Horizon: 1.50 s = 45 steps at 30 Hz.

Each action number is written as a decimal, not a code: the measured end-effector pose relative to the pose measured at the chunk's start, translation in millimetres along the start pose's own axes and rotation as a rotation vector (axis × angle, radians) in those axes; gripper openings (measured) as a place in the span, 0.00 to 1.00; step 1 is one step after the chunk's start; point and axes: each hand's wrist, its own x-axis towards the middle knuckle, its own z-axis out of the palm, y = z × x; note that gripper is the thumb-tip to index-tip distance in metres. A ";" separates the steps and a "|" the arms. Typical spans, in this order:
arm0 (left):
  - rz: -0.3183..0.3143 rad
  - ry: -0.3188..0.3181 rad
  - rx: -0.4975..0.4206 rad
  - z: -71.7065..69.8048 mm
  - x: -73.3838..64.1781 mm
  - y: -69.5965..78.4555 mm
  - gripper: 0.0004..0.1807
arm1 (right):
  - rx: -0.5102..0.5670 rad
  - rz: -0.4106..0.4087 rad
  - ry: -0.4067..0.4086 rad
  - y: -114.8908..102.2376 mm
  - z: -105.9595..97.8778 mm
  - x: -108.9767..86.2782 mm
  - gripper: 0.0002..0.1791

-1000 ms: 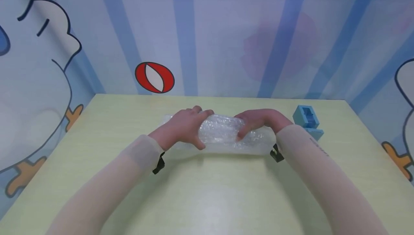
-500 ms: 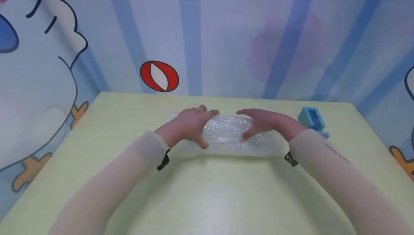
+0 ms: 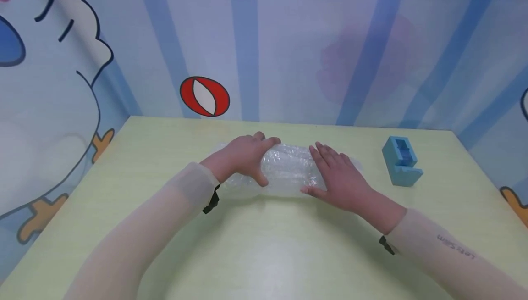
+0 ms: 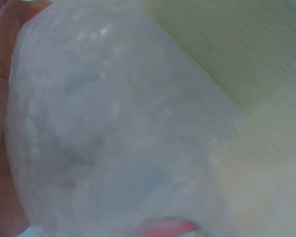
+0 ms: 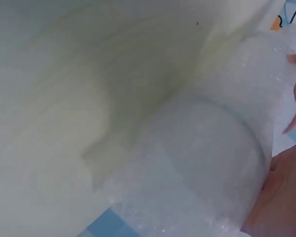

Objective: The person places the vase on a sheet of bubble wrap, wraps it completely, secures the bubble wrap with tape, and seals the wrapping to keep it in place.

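Blue-striped wall (image 3: 288,61) stands at twelve o'clock behind a pale yellow table (image 3: 264,245). On it, ahead toward twelve, lies a bubble-wrap roll (image 3: 284,167), long axis running nine to three. The left hand (image 3: 245,155) grips its nine-o'clock half, thumb on the near side; the right hand (image 3: 344,180) rests on the three-o'clock half, fingers fairly straight, thumb apart. A blue block-like object (image 3: 398,164) stands apart at three.

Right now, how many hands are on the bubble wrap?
2: the left hand grips the left part of the bubble wrap, and the right hand lies on its right part.
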 end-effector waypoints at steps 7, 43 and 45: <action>-0.001 -0.021 -0.055 -2.5 7.2 -2.6 0.53 | -0.120 0.003 0.118 4.8 17.7 6.8 0.71; -0.059 -0.092 -0.368 -5.7 24.3 -17.2 0.50 | -0.166 0.024 0.147 13.8 21.7 33.9 0.51; -0.056 -0.098 -0.387 -5.9 26.3 -18.9 0.48 | -0.159 0.016 0.141 15.1 19.2 35.3 0.51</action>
